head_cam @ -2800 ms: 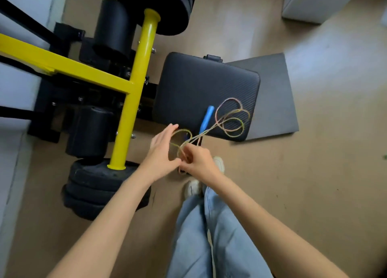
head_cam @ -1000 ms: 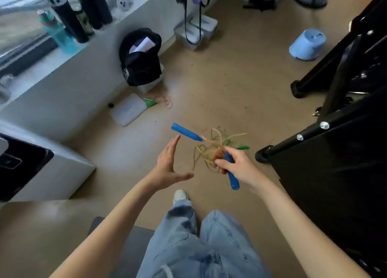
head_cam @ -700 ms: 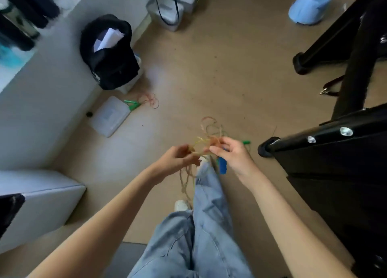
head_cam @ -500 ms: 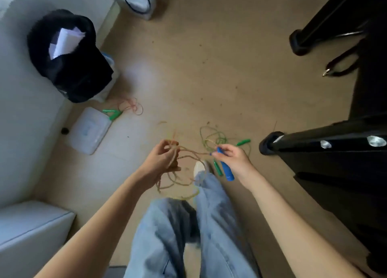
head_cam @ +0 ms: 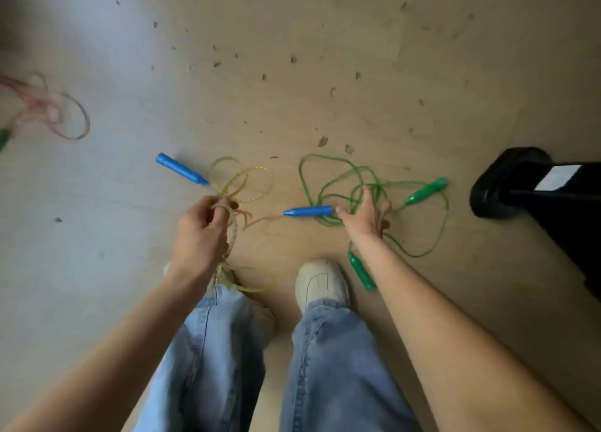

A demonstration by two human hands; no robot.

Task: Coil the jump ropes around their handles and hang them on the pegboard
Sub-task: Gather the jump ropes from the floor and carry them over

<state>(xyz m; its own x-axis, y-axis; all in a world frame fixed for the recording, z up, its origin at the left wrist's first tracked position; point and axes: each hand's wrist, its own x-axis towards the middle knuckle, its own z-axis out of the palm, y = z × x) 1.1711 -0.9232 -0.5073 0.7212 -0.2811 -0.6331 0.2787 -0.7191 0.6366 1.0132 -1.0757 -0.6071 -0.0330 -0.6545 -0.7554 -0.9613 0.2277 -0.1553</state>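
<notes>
Down on the floor (head_cam: 390,74) lie several jump ropes. The left hand (head_cam: 203,236) is curled round a bunch of yellowish cord (head_cam: 232,236), which runs up over its fingers into loose loops near one blue handle (head_cam: 181,169) and trails down past the wrist to the jeans (head_cam: 211,350). A second blue handle (head_cam: 308,211) lies between the hands, its butt just at the thumb of the right hand (head_cam: 362,215). That hand reaches low with fingers spread and fairly straight, over a tangle of green rope (head_cam: 338,171); whether it presses the rope or only hovers cannot be told. One green handle (head_cam: 426,191) lies right of the hand, another (head_cam: 361,271) beside the pale shoe (head_cam: 322,285). At the left edge sits a blurred pinkish rope (head_cam: 48,109). A black machine foot (head_cam: 507,184) stands at far right.
</notes>
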